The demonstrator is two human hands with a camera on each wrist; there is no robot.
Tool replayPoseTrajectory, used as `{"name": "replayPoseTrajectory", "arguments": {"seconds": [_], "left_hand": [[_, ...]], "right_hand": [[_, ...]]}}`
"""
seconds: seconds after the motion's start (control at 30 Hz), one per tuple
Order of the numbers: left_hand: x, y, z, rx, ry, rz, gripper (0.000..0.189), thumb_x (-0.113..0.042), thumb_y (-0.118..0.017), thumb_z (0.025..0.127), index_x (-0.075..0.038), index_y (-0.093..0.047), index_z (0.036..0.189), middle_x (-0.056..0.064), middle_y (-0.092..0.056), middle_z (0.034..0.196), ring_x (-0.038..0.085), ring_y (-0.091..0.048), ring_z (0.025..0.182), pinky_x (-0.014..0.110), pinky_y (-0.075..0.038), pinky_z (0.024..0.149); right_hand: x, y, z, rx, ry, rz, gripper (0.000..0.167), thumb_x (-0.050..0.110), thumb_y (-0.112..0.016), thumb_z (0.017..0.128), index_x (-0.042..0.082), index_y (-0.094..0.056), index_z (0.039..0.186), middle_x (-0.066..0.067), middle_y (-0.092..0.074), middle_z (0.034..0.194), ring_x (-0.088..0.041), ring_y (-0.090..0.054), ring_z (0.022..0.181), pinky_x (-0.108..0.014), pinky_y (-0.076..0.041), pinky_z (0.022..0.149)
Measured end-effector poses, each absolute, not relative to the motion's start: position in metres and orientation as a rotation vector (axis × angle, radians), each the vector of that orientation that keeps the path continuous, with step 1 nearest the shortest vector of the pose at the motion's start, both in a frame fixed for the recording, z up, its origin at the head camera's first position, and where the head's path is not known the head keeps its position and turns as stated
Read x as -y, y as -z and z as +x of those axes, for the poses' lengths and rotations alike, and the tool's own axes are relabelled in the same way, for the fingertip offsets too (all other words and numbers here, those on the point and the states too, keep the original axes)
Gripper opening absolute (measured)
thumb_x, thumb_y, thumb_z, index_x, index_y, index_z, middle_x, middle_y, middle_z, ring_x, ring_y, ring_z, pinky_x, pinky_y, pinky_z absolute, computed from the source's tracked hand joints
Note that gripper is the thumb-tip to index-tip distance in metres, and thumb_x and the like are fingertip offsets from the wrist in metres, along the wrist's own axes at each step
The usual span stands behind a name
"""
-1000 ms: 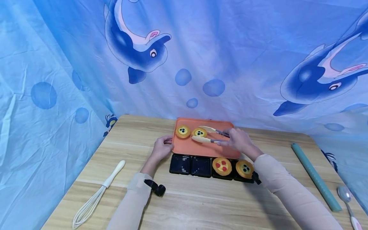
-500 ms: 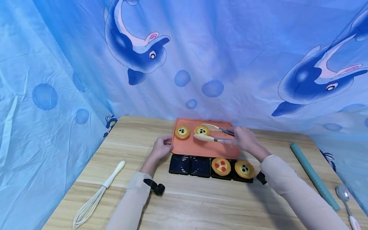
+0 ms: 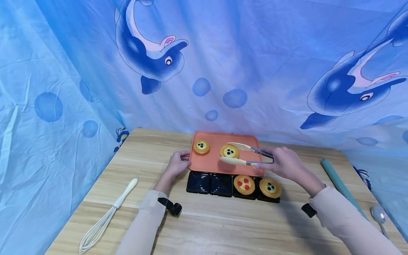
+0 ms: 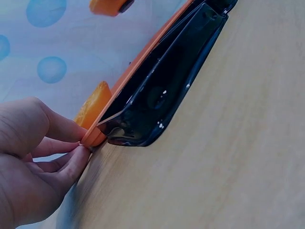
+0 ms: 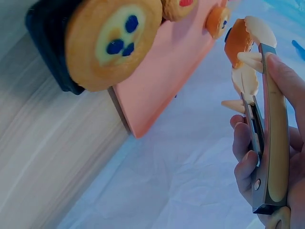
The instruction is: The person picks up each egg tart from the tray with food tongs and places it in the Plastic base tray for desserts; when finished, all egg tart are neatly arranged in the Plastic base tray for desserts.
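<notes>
My right hand (image 3: 288,164) holds tongs (image 5: 276,138) with cream-coloured scalloped tips. Between those tips sits a tart (image 3: 230,151) with blueberry-like dots, raised over the orange tray (image 3: 207,166). Another blueberry-topped tart (image 3: 201,146) rests at the tray's left side. My left hand (image 4: 38,152) pinches the tray's near left corner between thumb and fingers. Along the front of the tray stands a row of square black containers. The two left containers (image 3: 198,182) hold nothing; a red-topped tart (image 3: 244,185) and a blueberry-topped tart (image 3: 270,188) sit in the two right ones.
A white whisk (image 3: 108,217) lies on the wooden table (image 3: 216,226) at left. Toward the right edge lie a green rolling pin (image 3: 341,186), partly behind my sleeve, and a spoon (image 3: 378,214). Behind the table hangs a blue dolphin-print cloth (image 3: 271,63).
The right hand has drawn the tongs and the gripped tart to the right and slightly nearer, up from the tray. The left hand stays at the tray's corner.
</notes>
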State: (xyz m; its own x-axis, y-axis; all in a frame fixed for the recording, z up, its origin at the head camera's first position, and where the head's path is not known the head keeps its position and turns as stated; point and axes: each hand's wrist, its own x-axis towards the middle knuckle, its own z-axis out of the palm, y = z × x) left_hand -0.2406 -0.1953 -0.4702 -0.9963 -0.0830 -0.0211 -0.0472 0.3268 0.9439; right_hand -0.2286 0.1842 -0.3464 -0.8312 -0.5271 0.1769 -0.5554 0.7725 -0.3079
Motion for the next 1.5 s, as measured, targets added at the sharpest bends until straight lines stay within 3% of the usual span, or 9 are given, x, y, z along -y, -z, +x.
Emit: {"name": "replayPoseTrajectory", "arguments": {"seconds": [0.1,0.2,0.53,0.83,1.23,1.5], "left_hand": [[0.196,0.470,-0.240,2.534,1.803,0.138,0.049,0.011,-0.059,0.082,0.010,-0.057,0.131,0.022,-0.063,0.115,0.033,-0.061,0.107,0.035,-0.054,0.087],[0.197,0.470,-0.239,2.537,1.808,0.155,0.049,0.011,-0.059,0.082,0.009,-0.057,0.131,0.022,-0.063,0.115,0.033,-0.061,0.107,0.035,-0.054,0.087],[0.198,0.469,-0.237,2.548,1.776,0.138,0.049,0.010,-0.058,0.082,0.010,-0.057,0.130,0.023,-0.063,0.115,0.034,-0.061,0.108,0.037,-0.054,0.089],[0.196,0.472,-0.241,2.543,1.785,0.148,0.046,0.009,-0.060,0.083,0.009,-0.058,0.130,0.021,-0.064,0.113,0.033,-0.061,0.107,0.037,-0.054,0.089],[0.194,0.470,-0.243,2.538,1.812,0.159,0.046,0.008,-0.060,0.086,0.008,-0.057,0.132,0.020,-0.063,0.118,0.032,-0.059,0.110,0.039,-0.052,0.094],[0.194,0.469,-0.240,2.525,1.802,0.150,0.046,0.010,-0.060,0.084,0.010,-0.058,0.130,0.022,-0.063,0.117,0.034,-0.060,0.109,0.040,-0.052,0.093]], "right_hand": [[-0.188,0.348,-0.220,2.885,-0.535,0.894,0.069,0.049,-0.078,0.081,0.002,-0.064,0.130,0.008,-0.035,0.052,-0.007,-0.021,0.045,-0.026,-0.021,0.044],[-0.190,0.351,-0.213,2.901,-0.529,0.899,0.070,0.051,-0.077,0.082,0.002,-0.064,0.130,0.009,-0.029,0.050,-0.006,-0.018,0.044,-0.024,-0.019,0.042],[-0.185,0.364,-0.199,2.915,-0.511,0.981,0.066,0.051,-0.079,0.079,0.003,-0.068,0.123,0.013,-0.033,0.046,-0.002,-0.023,0.040,-0.022,-0.024,0.040],[-0.177,0.373,-0.191,2.977,-0.498,1.012,0.067,0.053,-0.075,0.082,0.004,-0.067,0.127,0.011,-0.035,0.046,-0.003,-0.024,0.039,-0.023,-0.029,0.042],[-0.175,0.378,-0.193,2.931,-0.519,1.106,0.064,0.052,-0.075,0.082,0.004,-0.068,0.124,0.011,-0.053,0.060,-0.002,-0.026,0.045,-0.024,-0.026,0.045],[-0.175,0.382,-0.193,2.886,-0.516,1.121,0.065,0.053,-0.078,0.079,0.003,-0.069,0.121,0.003,-0.070,0.082,0.000,-0.038,0.048,-0.024,-0.039,0.054]]}}
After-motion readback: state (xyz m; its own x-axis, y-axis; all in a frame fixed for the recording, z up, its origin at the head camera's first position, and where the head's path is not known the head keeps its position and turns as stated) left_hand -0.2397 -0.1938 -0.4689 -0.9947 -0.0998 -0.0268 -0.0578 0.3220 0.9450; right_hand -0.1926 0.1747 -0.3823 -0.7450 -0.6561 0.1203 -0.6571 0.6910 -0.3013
